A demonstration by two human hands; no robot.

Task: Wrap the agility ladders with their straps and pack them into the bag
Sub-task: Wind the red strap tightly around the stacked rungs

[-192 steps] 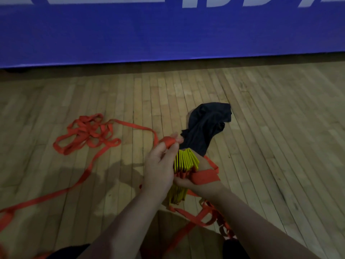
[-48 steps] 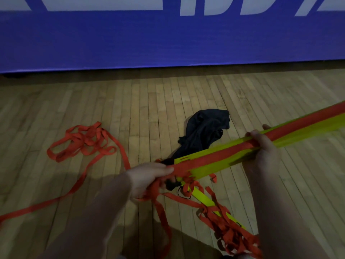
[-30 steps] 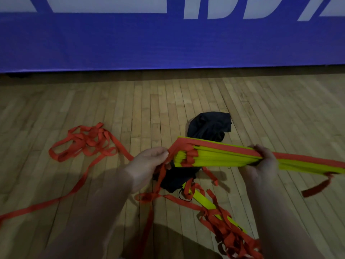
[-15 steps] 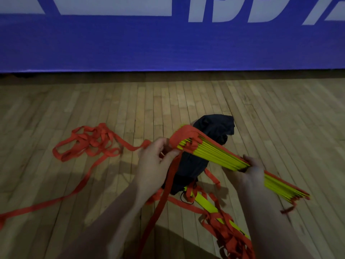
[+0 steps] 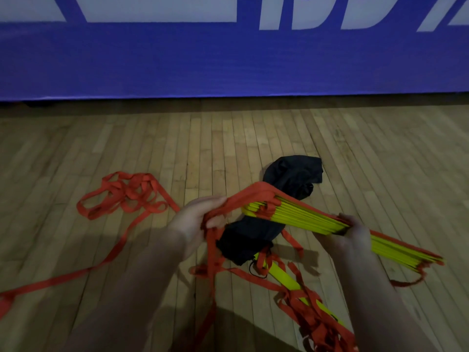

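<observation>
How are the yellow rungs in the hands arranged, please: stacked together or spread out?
Stacked: the rungs lie in one bundle, gripped by the right hand, while the left hand pulls the strap over one end.

Along the top of my frame, a blue banner (image 5: 228, 59) carries large white characters cut off by the upper edge. At upper right I see the lower parts of what look like the digits "1", "9" and "7" (image 5: 317, 13), slanted; I cannot confirm them. At upper left, white shapes (image 5: 157, 8) are too cropped for me to read. Nothing else in my view carries any text, label or number.
</observation>
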